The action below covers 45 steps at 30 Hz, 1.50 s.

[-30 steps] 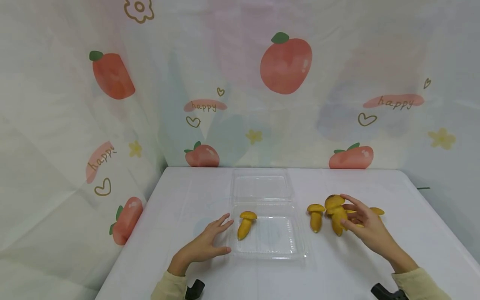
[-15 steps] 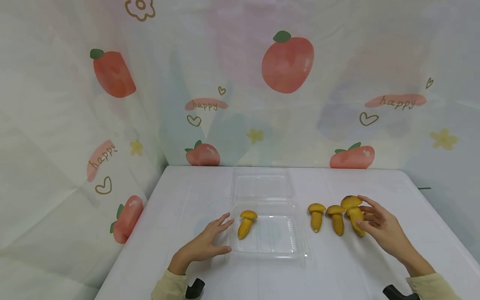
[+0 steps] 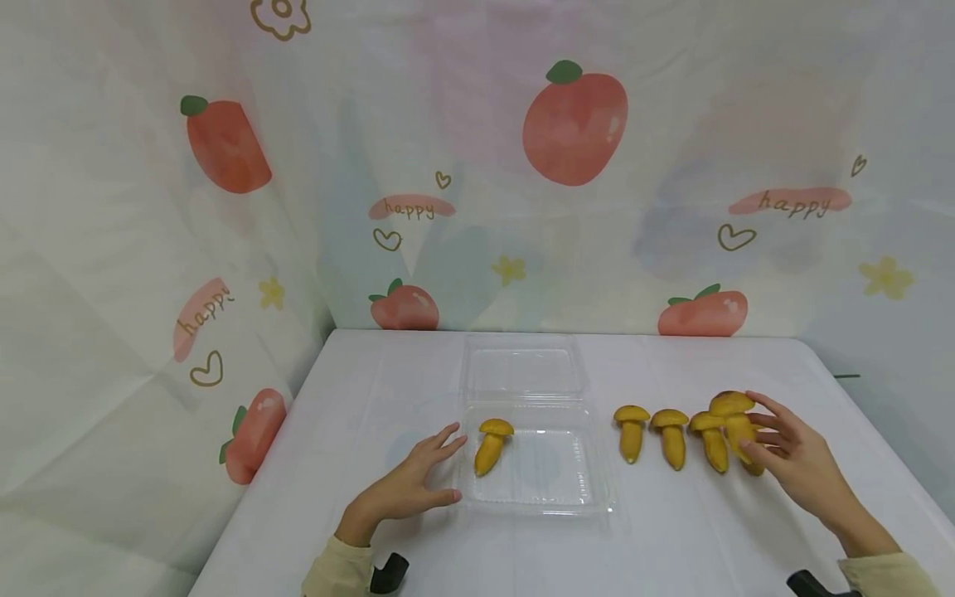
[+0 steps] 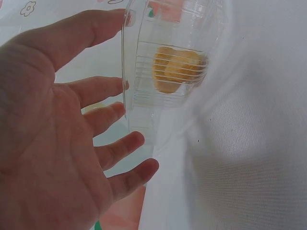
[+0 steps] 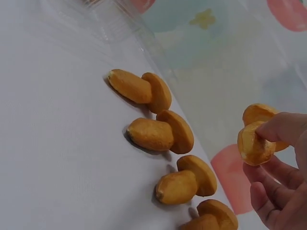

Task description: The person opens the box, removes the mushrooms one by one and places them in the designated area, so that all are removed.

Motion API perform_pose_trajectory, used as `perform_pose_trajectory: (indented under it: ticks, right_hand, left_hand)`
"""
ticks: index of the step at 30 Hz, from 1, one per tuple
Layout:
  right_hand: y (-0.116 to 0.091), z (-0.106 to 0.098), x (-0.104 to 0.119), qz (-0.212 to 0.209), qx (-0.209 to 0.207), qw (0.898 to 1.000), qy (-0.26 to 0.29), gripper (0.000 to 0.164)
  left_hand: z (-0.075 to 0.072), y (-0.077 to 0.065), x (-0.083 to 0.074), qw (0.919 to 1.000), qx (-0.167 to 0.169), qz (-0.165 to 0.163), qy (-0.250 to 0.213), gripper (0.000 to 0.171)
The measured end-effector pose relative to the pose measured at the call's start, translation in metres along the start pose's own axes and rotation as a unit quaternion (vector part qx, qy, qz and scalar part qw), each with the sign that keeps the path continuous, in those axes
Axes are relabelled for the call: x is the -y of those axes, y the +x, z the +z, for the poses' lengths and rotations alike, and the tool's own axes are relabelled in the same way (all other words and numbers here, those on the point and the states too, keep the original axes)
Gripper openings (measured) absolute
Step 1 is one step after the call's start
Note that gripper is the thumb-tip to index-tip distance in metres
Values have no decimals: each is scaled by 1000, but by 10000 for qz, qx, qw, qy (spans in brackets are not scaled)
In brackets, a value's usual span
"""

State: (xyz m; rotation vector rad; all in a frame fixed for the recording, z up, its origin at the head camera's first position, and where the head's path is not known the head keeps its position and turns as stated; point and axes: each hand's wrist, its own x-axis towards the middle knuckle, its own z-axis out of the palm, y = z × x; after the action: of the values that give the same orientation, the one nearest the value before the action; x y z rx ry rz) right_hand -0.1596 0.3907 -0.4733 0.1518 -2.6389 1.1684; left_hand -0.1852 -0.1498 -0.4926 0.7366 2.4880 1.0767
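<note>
My right hand (image 3: 794,456) pinches a yellow mushroom (image 3: 733,419) with a browned cap between thumb and fingers. In the right wrist view this mushroom (image 5: 254,143) hangs raised over the table. Several similar mushrooms stand in a row below, among them the leftmost mushroom (image 3: 631,435) and a middle mushroom (image 3: 673,439); the rightmost is mostly hidden behind the held one and my hand. With fingers spread, my left hand (image 3: 410,489) rests at the left edge of a clear plastic clamshell box (image 3: 589,464). Inside that box lies another mushroom (image 3: 490,448), toward its left side.
The box's lid (image 3: 520,371) lies folded back, away from me. White cloth covers the table (image 3: 552,555). A printed curtain (image 3: 462,149) with peaches stands behind the far edge and along the left side.
My right hand has moved to the right along the row with the mushroom in its fingers, uncovering the mushrooms it passed over. The left hand has stayed at the box.
</note>
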Motion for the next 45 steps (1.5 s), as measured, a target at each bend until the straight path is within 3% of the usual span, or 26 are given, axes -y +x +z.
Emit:
perform_pose_trajectory:
  ticks: [9, 23, 35, 45]
  right_hand:
    - [-5, -15, -19, 6, -174, 9998, 77, 74]
    - [-8, -26, -47, 374, -373, 9981, 309, 79]
    - [-5, -32, -59, 1234, -323, 9911, -373, 78]
    - [-7, -33, -70, 1418, -321, 9886, -396, 79]
  left_hand:
    - [0, 0, -2, 10000, 1, -44, 59, 79]
    - [0, 0, -1, 9999, -12, -73, 109, 79]
    - [0, 0, -2, 9999, 2, -102, 51, 79]
    - [0, 0, -3, 10000, 30, -62, 10, 78]
